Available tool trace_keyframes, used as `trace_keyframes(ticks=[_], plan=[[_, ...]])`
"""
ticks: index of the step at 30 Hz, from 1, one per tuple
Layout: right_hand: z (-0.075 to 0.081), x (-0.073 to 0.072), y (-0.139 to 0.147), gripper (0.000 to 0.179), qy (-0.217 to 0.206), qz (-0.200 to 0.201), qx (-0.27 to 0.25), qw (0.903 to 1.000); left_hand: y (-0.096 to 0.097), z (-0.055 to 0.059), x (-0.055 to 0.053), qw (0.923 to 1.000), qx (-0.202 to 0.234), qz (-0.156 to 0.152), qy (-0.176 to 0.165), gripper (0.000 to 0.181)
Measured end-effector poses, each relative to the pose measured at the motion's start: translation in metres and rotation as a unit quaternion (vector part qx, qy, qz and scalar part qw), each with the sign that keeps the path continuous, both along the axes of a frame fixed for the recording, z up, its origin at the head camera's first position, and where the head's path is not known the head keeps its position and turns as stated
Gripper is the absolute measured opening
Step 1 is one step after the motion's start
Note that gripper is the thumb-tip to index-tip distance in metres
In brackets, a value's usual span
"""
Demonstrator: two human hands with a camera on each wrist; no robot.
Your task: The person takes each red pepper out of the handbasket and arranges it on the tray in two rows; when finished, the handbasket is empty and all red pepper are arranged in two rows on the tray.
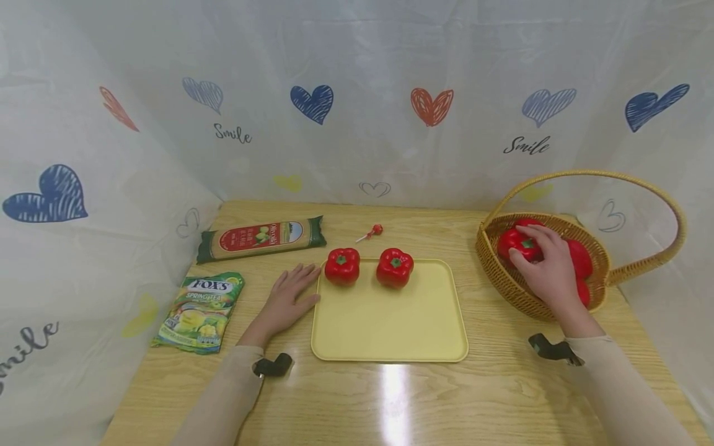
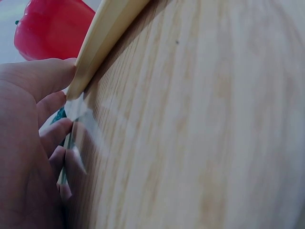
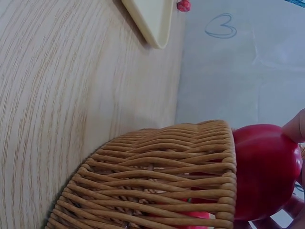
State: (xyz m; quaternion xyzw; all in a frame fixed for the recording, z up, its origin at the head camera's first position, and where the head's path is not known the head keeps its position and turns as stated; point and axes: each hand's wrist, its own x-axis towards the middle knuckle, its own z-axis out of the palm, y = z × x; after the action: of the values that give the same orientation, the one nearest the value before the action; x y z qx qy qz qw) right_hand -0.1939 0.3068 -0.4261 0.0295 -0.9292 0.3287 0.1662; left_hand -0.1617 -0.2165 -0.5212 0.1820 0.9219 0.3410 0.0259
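Note:
My right hand (image 1: 549,266) grips a red bell pepper (image 1: 510,241) at the top of the wicker basket (image 1: 502,282). In the right wrist view that bell pepper (image 3: 264,167) shows above the basket rim, fingers and thumb around it. More red peppers (image 1: 580,259) lie deeper in the basket, partly hidden by my hand. On the table my left hand (image 1: 287,300) rests with fingers stretched, its thumb touching the left edge of the yellow tray (image 1: 390,328). Two red bell peppers, one at the tray's back left (image 1: 342,267) and one at back middle (image 1: 395,269), sit upright.
Behind the tray lies a red lollipop (image 1: 377,230). A long pasta packet (image 1: 262,240) is at the back left, with a green Fox's candy bag (image 1: 201,313) in front of it. The basket's tall handle (image 1: 591,173) arches over its right side. A printed curtain (image 1: 368,142) closes off the back.

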Motion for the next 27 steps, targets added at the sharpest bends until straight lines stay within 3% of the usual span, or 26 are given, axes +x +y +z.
trace_keyframes(ticks=[27], plan=[[0.020, 0.017, -0.015, 0.049, 0.019, 0.026, 0.003, 0.9995, 0.000, 0.001, -0.002, 1.0000, -0.004, 0.000, -0.005, 0.062]])
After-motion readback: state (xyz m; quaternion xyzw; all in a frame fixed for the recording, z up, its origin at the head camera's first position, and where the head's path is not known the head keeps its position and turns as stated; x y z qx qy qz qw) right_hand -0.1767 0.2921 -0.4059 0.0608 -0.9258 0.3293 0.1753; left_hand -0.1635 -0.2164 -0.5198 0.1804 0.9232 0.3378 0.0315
